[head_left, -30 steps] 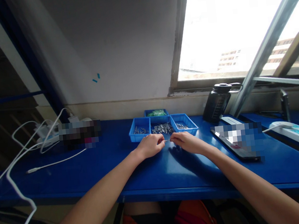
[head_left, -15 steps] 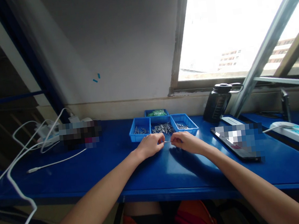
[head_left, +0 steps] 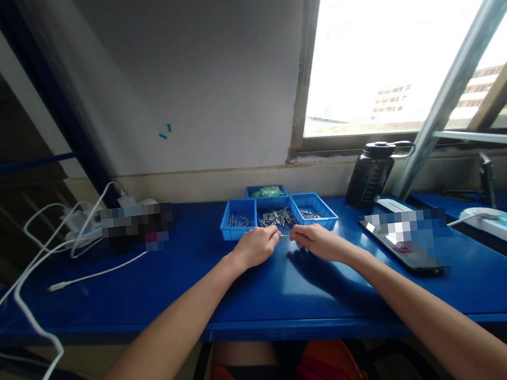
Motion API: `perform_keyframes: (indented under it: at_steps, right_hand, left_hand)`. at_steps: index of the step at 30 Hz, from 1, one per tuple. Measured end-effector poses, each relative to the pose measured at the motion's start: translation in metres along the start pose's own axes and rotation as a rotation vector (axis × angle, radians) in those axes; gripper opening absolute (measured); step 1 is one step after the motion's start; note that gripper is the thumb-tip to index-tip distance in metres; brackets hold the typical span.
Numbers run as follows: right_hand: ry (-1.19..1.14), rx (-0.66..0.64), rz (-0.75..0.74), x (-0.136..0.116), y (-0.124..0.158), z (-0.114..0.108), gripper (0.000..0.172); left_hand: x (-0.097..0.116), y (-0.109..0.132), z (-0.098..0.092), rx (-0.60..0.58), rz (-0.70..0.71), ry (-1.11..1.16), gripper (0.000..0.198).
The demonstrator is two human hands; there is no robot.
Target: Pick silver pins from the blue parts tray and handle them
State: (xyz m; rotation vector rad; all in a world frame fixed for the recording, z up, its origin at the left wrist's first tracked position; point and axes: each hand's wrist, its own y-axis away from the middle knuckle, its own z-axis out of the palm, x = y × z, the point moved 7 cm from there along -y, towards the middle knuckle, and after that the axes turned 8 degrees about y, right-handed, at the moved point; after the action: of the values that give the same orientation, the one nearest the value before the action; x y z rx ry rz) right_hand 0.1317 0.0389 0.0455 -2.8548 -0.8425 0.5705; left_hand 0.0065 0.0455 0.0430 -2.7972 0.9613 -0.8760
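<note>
Near the middle bin, a metal rod is pinched by curled left hand and right hand; loosened, it could be dropped.

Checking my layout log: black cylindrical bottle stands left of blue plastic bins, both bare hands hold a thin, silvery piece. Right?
Wrong side: the head view shows the bottle right of the bins. Left hand and right hand hold the piece.

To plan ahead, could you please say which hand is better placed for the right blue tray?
Probably the right hand: it is nearer the right blue tray; the left hand is nearer the left tray.
</note>
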Motion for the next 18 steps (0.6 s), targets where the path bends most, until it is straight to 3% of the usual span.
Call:
perform_keyframes:
  at_steps: [11, 15, 18]
  right_hand:
    - [0.019, 0.029, -0.004, 0.001, 0.000, -0.004, 0.025]
    - [0.109, 0.125, 0.017, 0.008, 0.001, -0.017, 0.025]
    - [0.247, 0.240, 0.154, 0.023, 0.004, -0.034, 0.026]
  left_hand:
    - [-0.001, 0.000, 0.000, -0.014, -0.037, 0.007, 0.037]
    - [-0.003, 0.000, -0.001, -0.013, -0.037, -0.003, 0.036]
    - [-0.003, 0.000, 0.000, -0.026, -0.031, -0.007, 0.033]
